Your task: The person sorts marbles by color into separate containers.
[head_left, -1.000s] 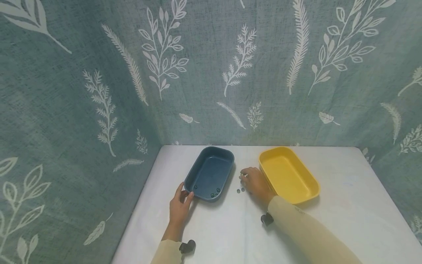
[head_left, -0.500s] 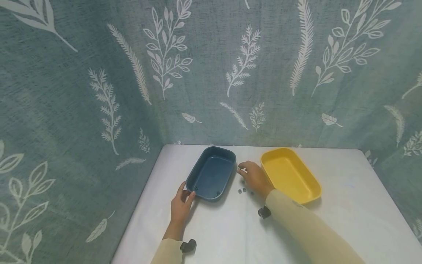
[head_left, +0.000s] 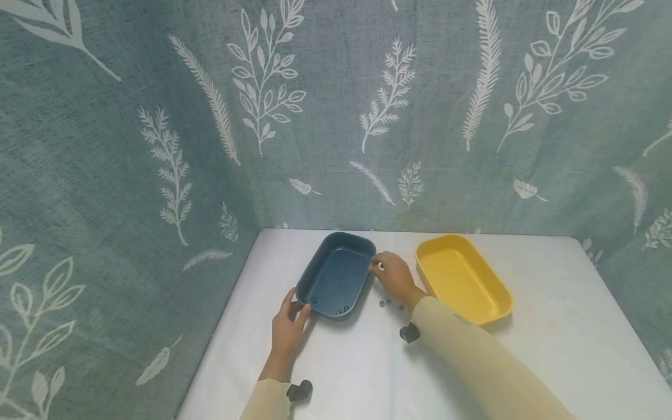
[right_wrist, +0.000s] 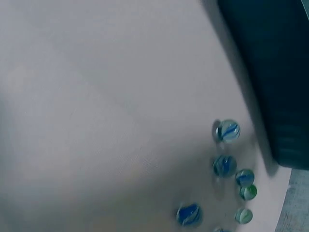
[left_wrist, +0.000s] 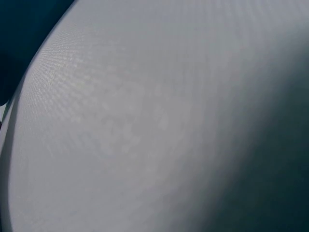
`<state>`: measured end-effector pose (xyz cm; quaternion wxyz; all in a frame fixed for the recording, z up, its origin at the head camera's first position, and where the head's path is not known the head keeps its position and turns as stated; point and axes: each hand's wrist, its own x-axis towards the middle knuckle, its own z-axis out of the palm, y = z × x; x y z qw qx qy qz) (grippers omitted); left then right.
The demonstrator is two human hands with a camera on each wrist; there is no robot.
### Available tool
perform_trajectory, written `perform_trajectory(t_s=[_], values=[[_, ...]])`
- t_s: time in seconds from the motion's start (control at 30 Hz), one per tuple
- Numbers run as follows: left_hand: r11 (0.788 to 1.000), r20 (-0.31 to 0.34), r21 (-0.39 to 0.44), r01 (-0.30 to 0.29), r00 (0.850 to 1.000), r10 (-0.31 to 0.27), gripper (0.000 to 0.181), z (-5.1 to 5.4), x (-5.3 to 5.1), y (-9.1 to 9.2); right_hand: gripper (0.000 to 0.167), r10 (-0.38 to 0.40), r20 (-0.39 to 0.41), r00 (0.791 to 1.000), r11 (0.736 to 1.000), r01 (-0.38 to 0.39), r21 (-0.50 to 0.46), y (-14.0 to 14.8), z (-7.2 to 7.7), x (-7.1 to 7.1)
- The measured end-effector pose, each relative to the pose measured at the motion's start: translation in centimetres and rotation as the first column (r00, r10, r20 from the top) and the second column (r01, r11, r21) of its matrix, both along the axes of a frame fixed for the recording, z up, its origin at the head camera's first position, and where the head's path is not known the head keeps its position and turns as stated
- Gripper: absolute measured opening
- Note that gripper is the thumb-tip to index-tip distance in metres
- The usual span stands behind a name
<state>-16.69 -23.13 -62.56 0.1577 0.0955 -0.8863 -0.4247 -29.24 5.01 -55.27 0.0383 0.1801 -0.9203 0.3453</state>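
A deep blue tray [head_left: 341,271] stands at the back left of the table, with a few marbles [head_left: 314,300] along its near end. Its near-left corner is gripped by my left hand [head_left: 286,328], thumb at the near rim and fingers along the left side. My right hand [head_left: 392,275] is at the tray's right rim, its thumb and fingertips pinched together; a marble seems to be between them, mostly hidden. Below that hand, glass marbles [right_wrist: 228,131] with blue and green swirls lie on the white cloth, beside the tray wall [right_wrist: 270,72] in the right wrist view.
A yellow tray [head_left: 462,277] stands to the right, close to my right forearm, with nothing visible inside. White cloth [head_left: 357,367] covers the table. Leaf-patterned curtains [head_left: 325,116] hang behind and at the sides. The left wrist view shows mostly cloth and a tray edge [left_wrist: 29,34].
My right hand has moved left and away from me, from the loose marbles to the blue tray's right rim. Marbles inside that tray have shifted slightly. My left hand keeps its hold.
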Motion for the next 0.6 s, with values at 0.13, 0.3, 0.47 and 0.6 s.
perform_trajectory(t_s=[0.13,0.3,0.47,0.6], values=[[1.000,0.003,0.016,0.003,1.000,-0.003,0.066,-0.2,0.0,0.0,0.024,-0.008,0.020,1.000,1.000,0.009,-0.026,-0.6,0.0,0.2],[1.000,0.000,0.020,0.003,1.000,-0.003,0.067,-0.3,-0.1,-0.1,0.022,-0.006,0.020,1.000,0.998,0.007,-0.059,-1.2,-0.1,0.7],[1.000,-0.003,0.027,0.008,1.000,-0.008,0.066,-0.3,-0.1,-0.1,0.022,-0.017,0.042,0.999,0.997,0.021,-0.076,-1.8,-0.3,0.9],[0.999,-0.011,0.032,0.011,1.000,-0.011,0.066,-0.3,-0.1,-0.2,0.024,-0.028,0.069,0.997,0.997,0.033,-0.072,-2.2,-0.5,1.2]])
